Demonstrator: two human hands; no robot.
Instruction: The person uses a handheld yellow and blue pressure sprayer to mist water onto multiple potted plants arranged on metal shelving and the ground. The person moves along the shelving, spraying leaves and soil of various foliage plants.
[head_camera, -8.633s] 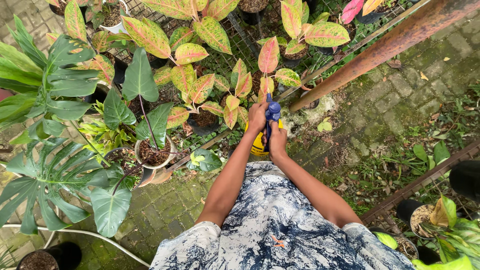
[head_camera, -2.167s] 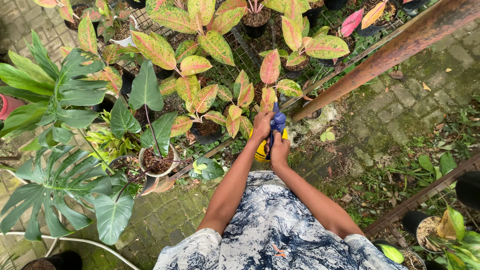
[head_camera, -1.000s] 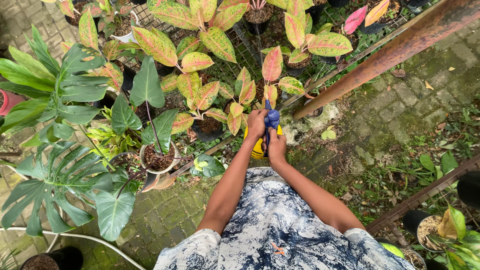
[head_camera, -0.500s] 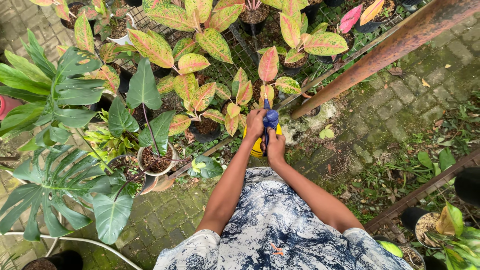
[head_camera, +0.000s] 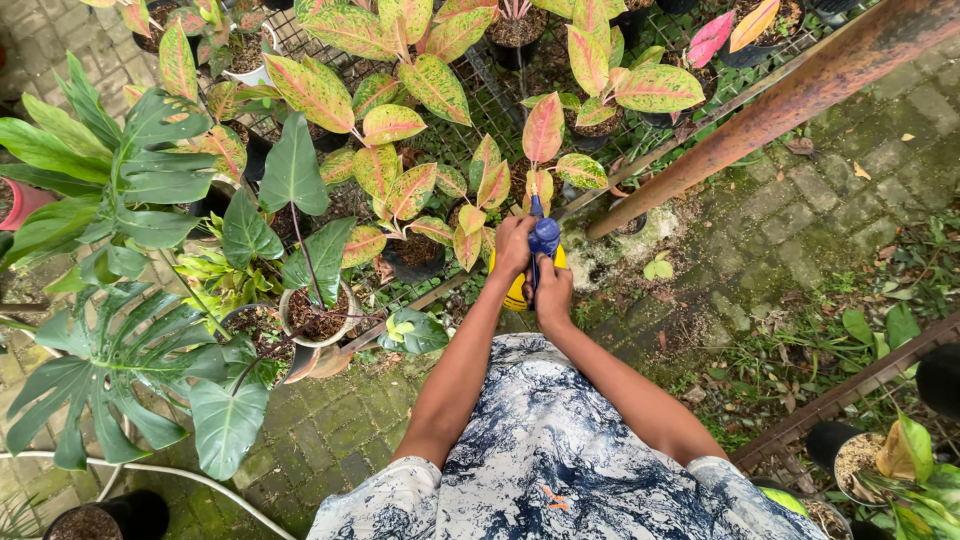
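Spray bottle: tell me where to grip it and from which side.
Grip the spray bottle at its blue head, from the near side. The head stands upright above the yellow body, nozzle aimed at the plants, and the left hand and right hand already close around it there.

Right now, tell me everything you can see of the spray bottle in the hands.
The spray bottle has a blue pump head with a thin blue nozzle pointing up toward the pink-and-green leaves, and a yellow body that shows only in slivers below the fingers. It looks like plastic. It is held out in front of the person, roughly upright. The left hand wraps its left side and the right hand grips from below and right. No spray is visible.
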